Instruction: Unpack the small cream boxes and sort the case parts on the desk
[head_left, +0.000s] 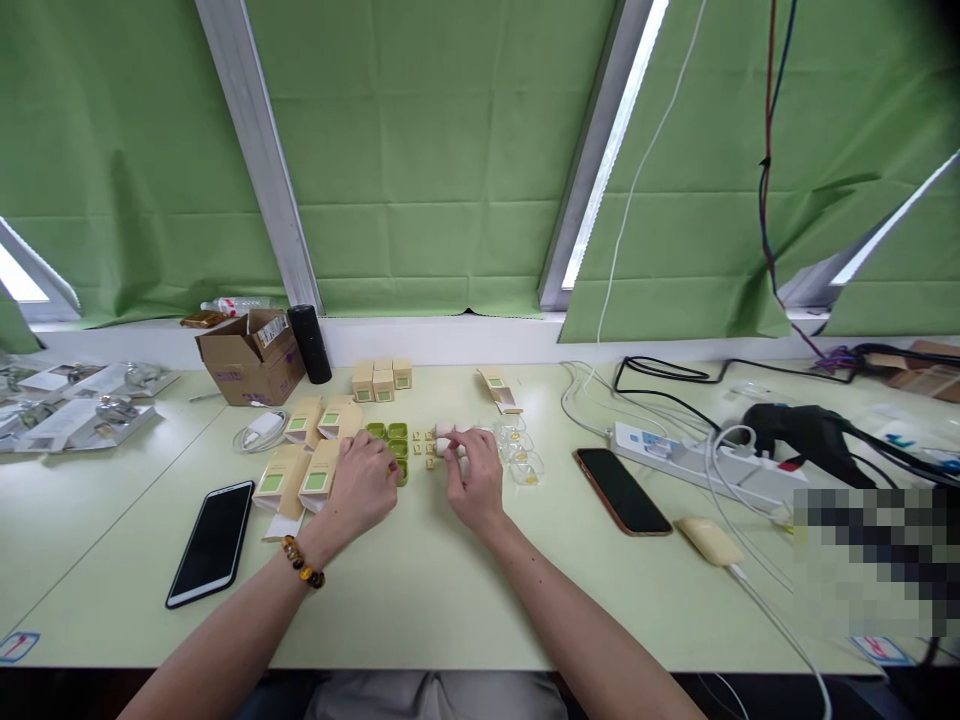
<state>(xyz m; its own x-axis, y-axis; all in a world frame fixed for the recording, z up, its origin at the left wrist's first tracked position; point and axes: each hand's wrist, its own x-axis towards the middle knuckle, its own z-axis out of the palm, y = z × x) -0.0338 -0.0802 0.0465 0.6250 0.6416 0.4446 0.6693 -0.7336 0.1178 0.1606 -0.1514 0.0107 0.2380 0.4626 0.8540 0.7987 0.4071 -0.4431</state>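
Observation:
My left hand is closed, its fingertips at the near end of several small green square trays. What it pinches there, if anything, is too small to make out. My right hand has thumb and fingers drawn together beside small pale pink-white cylinders; its fingers partly cover them, and what they hold is unclear. Between the hands lie several tiny yellowish pieces. Clear plastic cups or lids sit right of my right hand. Opened cream boxes with green windows stand by my left wrist.
Small closed cream boxes stand at the back, near a black cylinder and an open cardboard carton. Phones lie left and right. A power strip with tangled cables and a pale mouse are on the right.

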